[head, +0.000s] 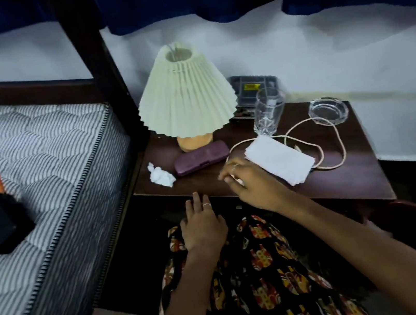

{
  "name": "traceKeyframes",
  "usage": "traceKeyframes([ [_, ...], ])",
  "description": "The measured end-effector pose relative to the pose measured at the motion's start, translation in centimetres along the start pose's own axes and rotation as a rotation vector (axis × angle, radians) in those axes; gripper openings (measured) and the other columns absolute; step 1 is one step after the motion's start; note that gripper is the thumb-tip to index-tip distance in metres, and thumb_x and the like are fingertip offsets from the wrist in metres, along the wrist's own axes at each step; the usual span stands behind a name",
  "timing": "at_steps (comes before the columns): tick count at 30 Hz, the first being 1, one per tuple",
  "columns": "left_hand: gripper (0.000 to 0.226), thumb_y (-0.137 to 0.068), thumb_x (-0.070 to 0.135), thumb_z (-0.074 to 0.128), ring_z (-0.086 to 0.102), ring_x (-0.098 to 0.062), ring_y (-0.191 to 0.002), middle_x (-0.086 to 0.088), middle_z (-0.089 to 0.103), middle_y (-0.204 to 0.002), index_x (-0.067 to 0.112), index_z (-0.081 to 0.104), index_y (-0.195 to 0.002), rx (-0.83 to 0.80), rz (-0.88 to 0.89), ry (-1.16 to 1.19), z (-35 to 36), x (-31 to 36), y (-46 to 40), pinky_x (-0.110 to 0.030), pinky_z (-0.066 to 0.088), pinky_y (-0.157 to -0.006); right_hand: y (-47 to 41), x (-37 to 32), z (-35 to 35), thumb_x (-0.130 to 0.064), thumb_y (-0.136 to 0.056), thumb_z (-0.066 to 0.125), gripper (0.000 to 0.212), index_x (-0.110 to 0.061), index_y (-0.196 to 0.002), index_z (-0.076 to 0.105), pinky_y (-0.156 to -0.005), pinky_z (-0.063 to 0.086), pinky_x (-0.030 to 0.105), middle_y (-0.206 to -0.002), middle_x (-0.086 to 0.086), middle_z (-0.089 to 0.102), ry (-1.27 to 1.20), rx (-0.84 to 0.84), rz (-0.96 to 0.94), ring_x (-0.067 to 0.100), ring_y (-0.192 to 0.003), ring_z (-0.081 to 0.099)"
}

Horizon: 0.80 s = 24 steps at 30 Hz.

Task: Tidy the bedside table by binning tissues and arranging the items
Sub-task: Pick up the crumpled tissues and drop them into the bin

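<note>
The right hand hangs over the front edge of the bedside table, fingers loosely curled with the tips bunched together; whether they pinch anything cannot be told. A thin ring sits on one finger. The left hand lies flat and empty below the table's front edge, fingers straight, also ringed, over a patterned black, red and yellow garment.

Taking the pleated lamp as the landmark: its cream shade is a ribbed cone on a rounded orange base. Just in front of the base lies a long, rounded purple glasses case, and left of that a crumpled white tissue near the table's left edge. Right of the lamp and touching the right hand is a flat stack of folded white tissues, resting on a looped pale cord. Right of the shade stands a clear cut-glass tumbler, apparently empty. Further right sits a clear glass ashtray, round and faceted, also empty. Behind the tumbler, against the wall, is a grey compartmented plastic box; its contents are unclear.

Far left of the lamp, a striped quilted mattress carries a black boxy object.
</note>
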<state>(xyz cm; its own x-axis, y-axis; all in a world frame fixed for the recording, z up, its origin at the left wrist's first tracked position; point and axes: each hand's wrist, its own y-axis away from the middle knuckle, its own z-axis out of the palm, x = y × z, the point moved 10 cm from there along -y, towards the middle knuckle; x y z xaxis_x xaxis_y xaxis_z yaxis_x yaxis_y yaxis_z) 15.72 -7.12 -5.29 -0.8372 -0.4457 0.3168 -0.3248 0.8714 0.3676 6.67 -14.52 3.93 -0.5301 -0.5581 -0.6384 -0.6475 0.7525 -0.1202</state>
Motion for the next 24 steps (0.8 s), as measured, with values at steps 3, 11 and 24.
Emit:
traceKeyframes([
  [3,0.066,-0.096,0.037,0.041,-0.002,-0.020,-0.149,0.002,-0.003,-0.162,0.020,0.011,-0.152,-0.011,-0.004,0.022,0.3,-0.4,0.0,-0.045,0.017,-0.116,-3.7,-2.5,4.2,-0.007,-0.092,0.050,0.022,-0.004,-0.109,0.063,-0.095,0.041,0.030,-0.113,0.013,0.058,0.056,-0.156,-0.056,0.027,-0.106,0.058],
  [11,0.064,-0.097,0.034,0.037,-0.003,-0.021,-0.149,-0.001,-0.002,-0.162,0.017,0.009,-0.152,0.021,0.096,0.000,0.5,-0.7,-0.7,-0.045,0.017,-0.117,-10.6,-3.8,11.7,-0.004,-0.091,0.050,0.050,-0.010,-0.139,0.042,-0.106,0.038,0.039,-0.144,0.012,0.038,0.162,-0.376,-0.022,0.034,-0.128,0.045],
  [24,0.057,-0.100,0.033,0.035,0.004,-0.018,-0.149,-0.004,0.012,-0.161,0.014,0.018,-0.150,0.034,0.144,0.033,0.7,-0.7,-1.2,-0.042,0.016,-0.120,-13.5,-5.9,15.4,0.010,-0.085,0.044,0.027,-0.013,-0.073,0.053,-0.073,0.041,0.034,-0.118,0.017,0.055,0.379,-0.438,-0.164,0.035,-0.105,0.055],
])
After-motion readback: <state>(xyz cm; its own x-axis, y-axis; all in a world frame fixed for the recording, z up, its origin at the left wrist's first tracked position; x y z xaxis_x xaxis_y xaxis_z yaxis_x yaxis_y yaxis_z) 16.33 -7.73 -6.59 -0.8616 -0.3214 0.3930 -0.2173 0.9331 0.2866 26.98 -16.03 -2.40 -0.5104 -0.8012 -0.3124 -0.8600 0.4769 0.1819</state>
